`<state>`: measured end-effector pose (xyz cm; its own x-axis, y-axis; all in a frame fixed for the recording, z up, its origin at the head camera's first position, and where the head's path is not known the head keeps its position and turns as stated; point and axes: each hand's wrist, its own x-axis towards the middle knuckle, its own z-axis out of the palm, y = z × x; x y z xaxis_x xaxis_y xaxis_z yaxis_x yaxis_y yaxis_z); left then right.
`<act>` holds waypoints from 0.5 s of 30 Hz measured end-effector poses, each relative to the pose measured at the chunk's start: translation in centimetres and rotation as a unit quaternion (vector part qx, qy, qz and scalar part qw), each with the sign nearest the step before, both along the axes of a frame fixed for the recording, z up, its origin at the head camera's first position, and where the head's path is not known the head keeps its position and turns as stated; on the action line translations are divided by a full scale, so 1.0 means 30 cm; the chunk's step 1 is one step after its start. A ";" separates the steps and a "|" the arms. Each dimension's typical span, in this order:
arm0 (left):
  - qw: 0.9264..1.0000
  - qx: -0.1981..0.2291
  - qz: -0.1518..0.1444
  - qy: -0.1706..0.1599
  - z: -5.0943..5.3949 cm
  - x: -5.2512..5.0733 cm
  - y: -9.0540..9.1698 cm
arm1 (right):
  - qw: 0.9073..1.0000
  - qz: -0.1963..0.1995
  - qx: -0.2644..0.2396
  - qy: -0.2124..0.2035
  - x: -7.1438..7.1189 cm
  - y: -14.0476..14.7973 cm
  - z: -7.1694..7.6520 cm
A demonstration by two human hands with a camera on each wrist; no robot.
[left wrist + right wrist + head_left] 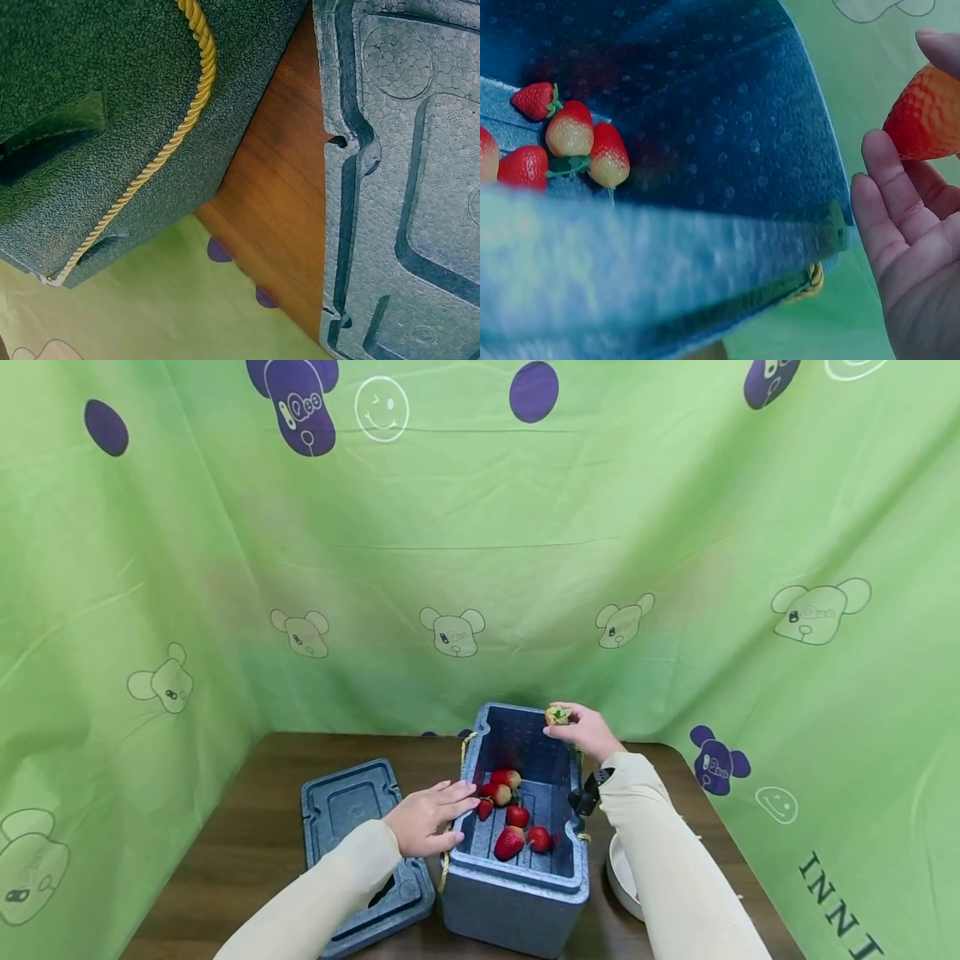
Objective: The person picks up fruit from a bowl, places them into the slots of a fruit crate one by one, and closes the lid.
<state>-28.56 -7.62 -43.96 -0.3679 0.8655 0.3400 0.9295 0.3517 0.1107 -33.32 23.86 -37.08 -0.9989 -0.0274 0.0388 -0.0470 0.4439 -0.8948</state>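
Observation:
My right hand [588,735] pinches a strawberry [557,717] above the far right rim of a blue-grey foam box [517,914]. Its green leaves show in the head view; in the right wrist view the held strawberry [928,116] is red and orange-yellow, between thumb and fingers. My left hand [427,818] rests on the box's left rim with its fingers extended. Several strawberries [510,842] lie on the box floor, some all red, others with pale tips. The left hand itself is outside the left wrist view.
Left of the box lies its lid [360,802], partly behind my left arm. A white bowl [621,878] stands on the right, half hidden by my right sleeve. Yellow rope handles [161,157] hang on the box sides. Green patterned cloth surrounds the wooden table [255,827].

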 end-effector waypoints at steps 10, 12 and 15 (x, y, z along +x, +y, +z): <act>1.000 -0.001 -0.006 -0.005 -0.004 -0.004 0.000 | 0.999 0.020 -0.006 0.027 -0.012 -0.034 -0.012; 1.000 -0.002 -0.003 -0.013 -0.004 -0.003 0.000 | 0.999 0.021 -0.001 0.026 -0.012 -0.043 -0.009; 1.000 -0.003 0.000 -0.019 -0.004 0.001 0.001 | 0.999 0.020 0.012 0.025 -0.012 -0.049 -0.009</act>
